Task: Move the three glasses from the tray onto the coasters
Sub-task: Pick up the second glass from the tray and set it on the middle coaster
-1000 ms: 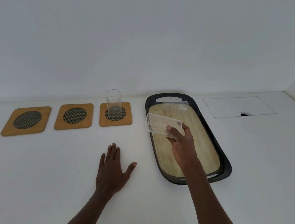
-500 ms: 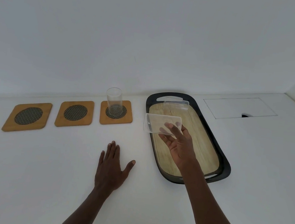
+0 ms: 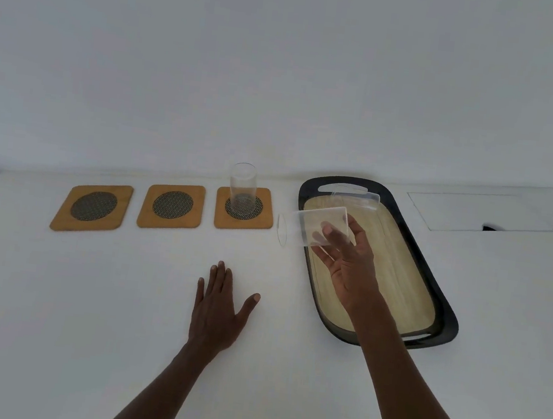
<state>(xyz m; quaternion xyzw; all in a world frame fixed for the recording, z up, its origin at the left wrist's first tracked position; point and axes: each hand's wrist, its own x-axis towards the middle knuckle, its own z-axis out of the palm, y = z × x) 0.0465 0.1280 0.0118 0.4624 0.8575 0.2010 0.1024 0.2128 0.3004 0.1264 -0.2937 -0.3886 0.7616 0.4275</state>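
The right hand (image 3: 348, 265) is above the left part of the tray (image 3: 438, 286), palm turned up and toward the left. Its grip is loosely open: the fingers (image 3: 332, 233) are spread and lie against the right end of a clear glass (image 3: 314, 229), and they do not close around it. This glass lies on its side in the air, with its open rim pointing left, past the left edge of the tray and over the white surface (image 3: 84, 308). Whether the glass is really supported by the fingers or is only touching them, I cannot tell.

The left hand (image 3: 218, 313) lies flat on the surface, fingers stretched out, holding nothing, well apart from the tray and from the coasters.

A second glass (image 3: 243, 186) stands upright on the right coaster (image 3: 244, 207), the one nearest to the tray. The middle coaster (image 3: 171, 206) and the left coaster (image 3: 93, 206) are bare. A third glass (image 3: 355, 201) lies on its side at the far end of the tray, just beside the far handle opening.

The three coasters are in a row near the wall (image 3: 284, 72). Between the right coaster and the tray edge there is a narrow strip of free surface, and the lying glass hangs just over it. In front of the coasters the surface is wide and free up to the left hand.
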